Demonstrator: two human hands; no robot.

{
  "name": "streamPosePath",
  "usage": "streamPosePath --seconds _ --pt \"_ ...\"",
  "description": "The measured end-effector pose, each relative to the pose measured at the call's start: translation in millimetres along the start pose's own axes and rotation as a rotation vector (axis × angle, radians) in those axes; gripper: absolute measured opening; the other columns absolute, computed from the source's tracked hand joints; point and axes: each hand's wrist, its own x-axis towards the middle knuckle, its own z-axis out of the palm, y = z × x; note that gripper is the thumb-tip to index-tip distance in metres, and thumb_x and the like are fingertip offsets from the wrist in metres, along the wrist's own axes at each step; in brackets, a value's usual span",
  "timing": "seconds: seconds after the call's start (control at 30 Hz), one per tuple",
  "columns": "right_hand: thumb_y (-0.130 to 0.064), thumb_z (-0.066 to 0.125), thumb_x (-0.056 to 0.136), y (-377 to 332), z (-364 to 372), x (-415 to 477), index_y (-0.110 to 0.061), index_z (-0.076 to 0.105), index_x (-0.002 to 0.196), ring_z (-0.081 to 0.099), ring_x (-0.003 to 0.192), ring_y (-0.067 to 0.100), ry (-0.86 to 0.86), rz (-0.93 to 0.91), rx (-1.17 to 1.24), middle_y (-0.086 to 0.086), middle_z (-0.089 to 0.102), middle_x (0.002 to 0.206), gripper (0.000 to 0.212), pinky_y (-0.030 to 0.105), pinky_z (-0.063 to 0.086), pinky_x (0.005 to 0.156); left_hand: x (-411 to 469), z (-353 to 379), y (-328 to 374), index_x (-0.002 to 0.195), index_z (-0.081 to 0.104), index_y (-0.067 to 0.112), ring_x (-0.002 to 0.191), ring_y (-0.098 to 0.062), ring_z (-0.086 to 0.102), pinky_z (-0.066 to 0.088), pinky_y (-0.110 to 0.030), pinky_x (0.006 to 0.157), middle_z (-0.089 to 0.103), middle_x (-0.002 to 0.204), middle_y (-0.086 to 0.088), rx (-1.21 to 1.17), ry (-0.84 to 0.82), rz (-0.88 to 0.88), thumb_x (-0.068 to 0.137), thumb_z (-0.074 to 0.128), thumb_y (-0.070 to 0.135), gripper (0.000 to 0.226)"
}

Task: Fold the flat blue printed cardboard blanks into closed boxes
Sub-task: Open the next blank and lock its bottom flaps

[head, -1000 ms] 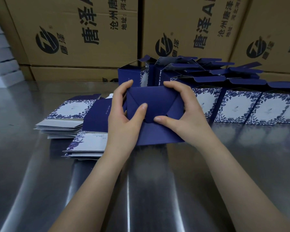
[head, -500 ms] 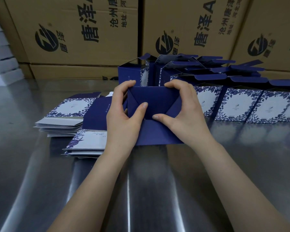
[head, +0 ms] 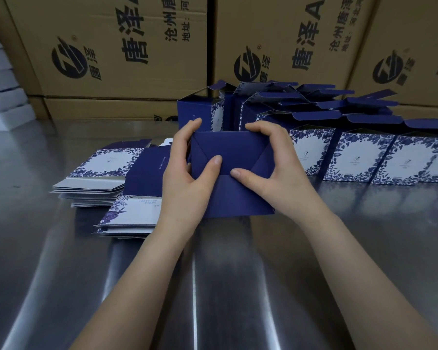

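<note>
A dark blue box [head: 232, 157] stands on the steel table [head: 61, 261] in front of me, its folded end flaps facing me. My left hand [head: 187, 180] grips its left side, thumb pressing the flaps near the middle. On the other side my right hand [head: 271, 170] grips it, fingers curled over the top edge and thumb pressing the flaps. Two stacks of flat blue-and-white printed blanks [head: 101, 170] lie to the left, the nearer stack [head: 129, 218] beside my left wrist.
Several folded boxes with open top flaps [head: 364, 157] stand in rows behind and to the right. Big brown printed cartons [head: 127, 46] wall off the back. White slabs [head: 3, 97] are stacked at the far left.
The end flaps have been pushed flatter into the box. Both thumbs stay on them, and the hands keep their hold.
</note>
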Motion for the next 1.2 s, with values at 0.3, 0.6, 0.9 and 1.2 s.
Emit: streamPosePath --seconds 0.3,0.6,0.9,1.2 --pt "-0.048 0.075 0.071 -5 0 -2 -0.036 0.042 0.136 0.021 0.137 0.013 -0.048 0.051 -0.142 -0.008 0.027 0.145 0.073 0.019 0.022 0.108 0 1 -1 0.144 0.043 0.023 0.141 -0.01 0.038 0.031 -0.043 0.118 0.043 0.152 0.004 -0.081 -0.035 -0.015 0.092 0.053 0.02 0.053" --pt "-0.051 0.082 0.06 -4 0 1 -0.029 0.05 0.129 0.027 0.132 0.016 0.006 -0.001 -0.259 -0.006 0.033 0.138 0.079 0.016 0.024 0.102 6 0 1 0.127 0.056 0.029 0.132 -0.014 0.051 0.04 -0.04 0.112 0.06 0.135 0.006 -0.38 -0.007 -0.072 0.093 0.043 0.025 0.037" --pt "-0.035 0.086 0.066 7 6 -1 -0.018 0.058 0.12 0.038 0.119 0.019 0.129 -0.035 -0.19 0.001 0.046 0.126 0.064 0.013 0.029 0.1 11 3 6 0.112 0.06 0.013 0.111 -0.015 0.059 0.046 -0.032 0.105 0.063 0.103 0.003 -0.606 0.242 -0.297 0.098 0.045 -0.003 0.026" --pt "-0.037 0.081 0.067 14 4 0 -0.041 0.052 0.11 0.047 0.115 0.012 0.256 0.037 0.013 -0.014 0.051 0.116 0.052 0.018 0.038 0.094 13 -3 0 0.1 0.066 0.023 0.093 -0.002 0.064 0.049 -0.016 0.077 0.067 0.097 0.01 -0.472 0.349 -0.372 0.096 0.048 -0.001 0.03"
